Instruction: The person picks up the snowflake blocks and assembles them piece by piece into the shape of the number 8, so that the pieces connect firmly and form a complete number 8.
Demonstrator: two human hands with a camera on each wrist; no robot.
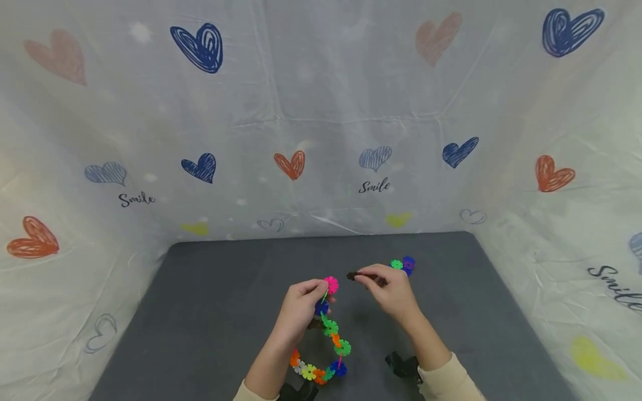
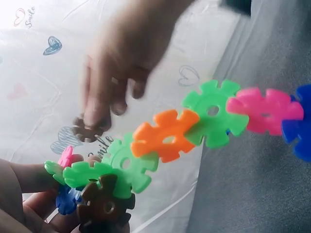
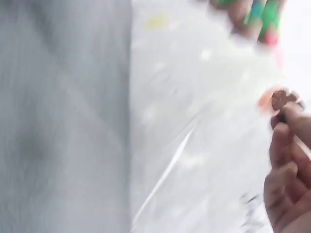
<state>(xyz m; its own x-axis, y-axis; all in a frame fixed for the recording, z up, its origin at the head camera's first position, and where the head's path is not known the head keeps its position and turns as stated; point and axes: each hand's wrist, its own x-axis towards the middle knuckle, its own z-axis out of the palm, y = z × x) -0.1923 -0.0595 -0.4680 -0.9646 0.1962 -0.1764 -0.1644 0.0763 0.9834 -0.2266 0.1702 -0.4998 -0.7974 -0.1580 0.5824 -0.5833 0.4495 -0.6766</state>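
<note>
My left hand [image 1: 296, 312] pinches the end of a chain of interlocking plastic snowflake discs, near a pink disc [image 1: 331, 285]. The chain hangs below it in a curve, with green, orange, blue and yellow discs [image 1: 308, 372]; part of it is hidden behind the hand. In the left wrist view, a brown disc [image 2: 108, 206] of the chain hangs close to the fingers. Between thumb and fingers, my right hand [image 1: 393, 289] holds a separate brown snowflake disc [image 1: 352, 275], apart from the chain and to its right. The right wrist view is blurred but shows that brown disc [image 3: 284, 100] too.
Behind the right hand, a green disc [image 1: 396, 264] and blue-purple discs [image 1: 408, 264] lie on the dark grey table [image 1: 210, 312]. A pale curtain [image 1: 321, 184] printed with hearts stands along the table's back and sides. Black devices [image 1: 403, 366] sit by the wrists.
</note>
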